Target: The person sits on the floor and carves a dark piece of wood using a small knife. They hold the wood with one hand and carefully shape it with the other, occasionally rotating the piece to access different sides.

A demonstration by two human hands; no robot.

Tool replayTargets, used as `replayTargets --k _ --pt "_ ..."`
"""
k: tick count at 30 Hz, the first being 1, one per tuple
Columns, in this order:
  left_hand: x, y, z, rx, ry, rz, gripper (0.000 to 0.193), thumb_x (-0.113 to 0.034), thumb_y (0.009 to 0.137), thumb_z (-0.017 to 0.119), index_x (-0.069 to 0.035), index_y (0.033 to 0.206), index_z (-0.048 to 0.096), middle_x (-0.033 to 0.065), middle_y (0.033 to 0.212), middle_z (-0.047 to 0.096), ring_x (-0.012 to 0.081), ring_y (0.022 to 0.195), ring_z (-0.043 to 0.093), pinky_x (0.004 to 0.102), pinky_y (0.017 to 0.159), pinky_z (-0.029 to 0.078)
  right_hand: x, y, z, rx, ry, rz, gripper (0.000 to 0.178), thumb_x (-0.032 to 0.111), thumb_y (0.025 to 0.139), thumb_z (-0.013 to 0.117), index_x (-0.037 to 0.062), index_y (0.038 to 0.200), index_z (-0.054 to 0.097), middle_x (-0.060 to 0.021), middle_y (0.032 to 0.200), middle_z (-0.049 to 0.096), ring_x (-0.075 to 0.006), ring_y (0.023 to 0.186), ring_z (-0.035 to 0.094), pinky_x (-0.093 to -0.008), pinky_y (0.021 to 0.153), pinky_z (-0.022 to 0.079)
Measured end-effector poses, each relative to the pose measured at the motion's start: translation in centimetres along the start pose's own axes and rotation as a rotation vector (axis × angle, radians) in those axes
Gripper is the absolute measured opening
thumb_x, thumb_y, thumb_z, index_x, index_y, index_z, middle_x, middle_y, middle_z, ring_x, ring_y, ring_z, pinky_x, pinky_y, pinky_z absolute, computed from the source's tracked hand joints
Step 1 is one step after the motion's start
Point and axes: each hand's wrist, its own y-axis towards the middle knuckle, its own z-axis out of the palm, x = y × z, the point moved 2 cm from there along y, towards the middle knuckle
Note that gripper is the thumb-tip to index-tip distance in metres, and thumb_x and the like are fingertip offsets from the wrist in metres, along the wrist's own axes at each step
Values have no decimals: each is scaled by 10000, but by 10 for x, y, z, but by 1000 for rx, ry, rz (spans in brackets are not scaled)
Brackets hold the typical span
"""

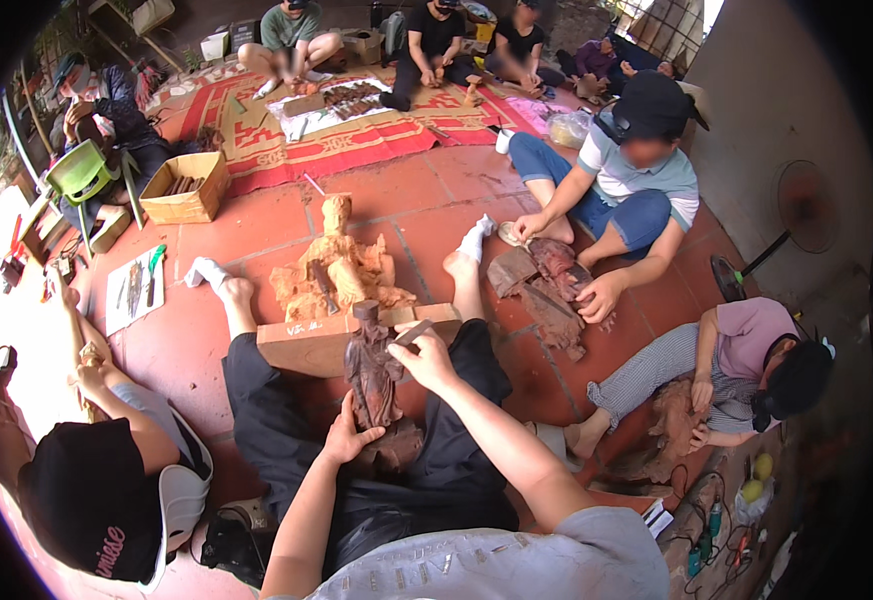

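A dark reddish-brown carved wooden statuette (368,365) of a robed standing figure is upright between my legs. My left hand (348,436) is wrapped around its lower part, just above the rough base (393,450). Pinched in my right hand (424,360) is a small dark flat strip (412,331), held at the statuette's upper right side; whether it is abrasive paper or a thin tool I cannot tell. Just beyond stands a thick wooden block (301,343), and behind it a larger pale carved wooden figure (339,262) with a dark chisel-like tool (323,285) resting on it.
People sit carving close by: one at right with a dark carving (546,290), others at lower right and lower left. A cardboard box (184,190) and a sheet with tools (136,289) lie left. A fan (756,255) stands right; power tools and cords (713,520) lie lower right.
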Motion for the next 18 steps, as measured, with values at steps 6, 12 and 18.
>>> replayTargets --k 6,12,18 --pt "-8 1 -3 23 123 -84 1133 -494 707 792 -109 1512 95 292 1284 529 426 1227 494 437 1016 408 -12 -85 -6 -27 468 318 231 70 884 690 -15 1083 609 -43 978 639 -94 862 623 -243 781 514" --pt "-22 4 -7 -87 273 -154 1228 -494 640 832 -136 1526 62 262 1382 447 401 1265 466 468 1043 393 -44 -188 -9 -170 891 611 133 93 908 659 -2 1001 650 -50 938 673 -117 843 646 -274 773 545" --pt "-70 22 12 -390 232 -392 1241 -525 597 847 -116 1513 115 222 1450 318 389 1335 342 505 1062 352 -41 -177 -6 -174 847 621 138 130 911 663 2 956 639 -40 916 656 -111 814 629 -278 762 530"
